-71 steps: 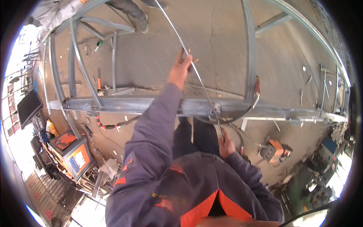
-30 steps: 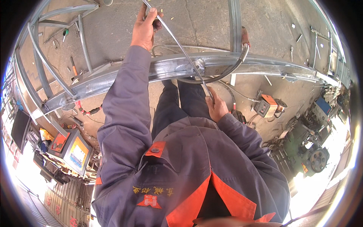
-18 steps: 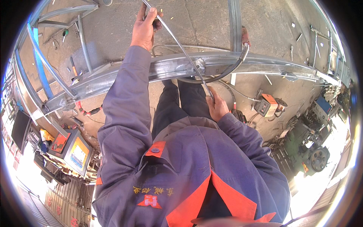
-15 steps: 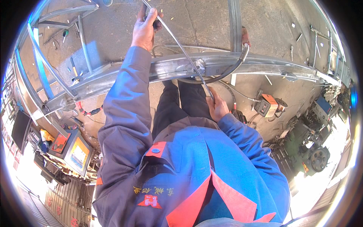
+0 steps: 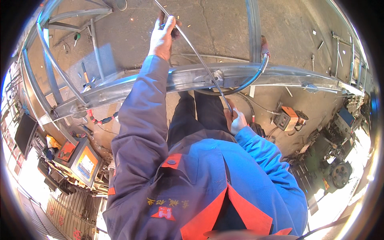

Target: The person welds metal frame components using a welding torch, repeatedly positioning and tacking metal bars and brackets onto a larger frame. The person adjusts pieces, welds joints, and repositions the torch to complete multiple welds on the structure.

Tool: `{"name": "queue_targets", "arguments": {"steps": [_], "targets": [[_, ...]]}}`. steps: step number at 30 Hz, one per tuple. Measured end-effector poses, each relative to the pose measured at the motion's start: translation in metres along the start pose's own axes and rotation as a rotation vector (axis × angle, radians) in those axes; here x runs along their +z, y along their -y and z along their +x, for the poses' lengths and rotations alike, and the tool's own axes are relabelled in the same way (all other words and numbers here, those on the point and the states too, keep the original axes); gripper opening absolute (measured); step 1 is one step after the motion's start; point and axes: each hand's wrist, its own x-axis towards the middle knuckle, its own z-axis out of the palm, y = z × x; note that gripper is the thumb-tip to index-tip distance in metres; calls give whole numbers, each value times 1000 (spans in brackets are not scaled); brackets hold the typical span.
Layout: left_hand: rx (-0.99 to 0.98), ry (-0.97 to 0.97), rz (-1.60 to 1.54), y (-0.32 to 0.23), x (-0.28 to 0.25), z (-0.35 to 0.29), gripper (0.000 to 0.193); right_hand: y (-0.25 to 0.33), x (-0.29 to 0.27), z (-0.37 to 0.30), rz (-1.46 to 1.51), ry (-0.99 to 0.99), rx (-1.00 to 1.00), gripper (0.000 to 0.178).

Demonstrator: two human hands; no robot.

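A long, thin metal rod [image 5: 196, 52] slants across the view from the top edge down toward my waist. My left hand [image 5: 162, 40], arm stretched out, is closed around its far part, with the thumb along it and the other fingers in shadow. My right hand [image 5: 237, 121] grips the near end close to my body. Between the hands the rod passes over a curved steel beam [image 5: 192, 80] that runs across in front of me; I cannot tell whether they touch.
A steel upright [image 5: 254, 32] meets the beam beside a red-handled torch [image 5: 265, 46] with a looping hose [image 5: 244, 86]. An orange machine [image 5: 289, 117] stands right on the floor. At left are a frame of steel bars [image 5: 54, 60], a hammer-like tool [image 5: 85, 74] and a cabinet [image 5: 80, 162].
The whole scene has shifted slightly right and down in view. My right hand has turned a little on the rod; both hands still hold it.
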Motion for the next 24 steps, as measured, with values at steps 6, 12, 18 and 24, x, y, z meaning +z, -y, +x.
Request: {"name": "queue_targets", "arguments": {"steps": [6, 12, 18, 24], "targets": [[7, -34, 22, 1, 1, 1, 73, 2, 1, -2, 157, -9, -4, 43], [-38, -42, -8, -3, 2, 0, 68, 7, -3, -1, -148, 69, -10, 47], [-76, -19, 8, -11, 4, -8, 74, 34, -13, -6, -230, 42, -33, 47], [-67, -14, 32, -15, 7, -10, 77, 41, -14, -5, -232, 37, -57, 46]]}}
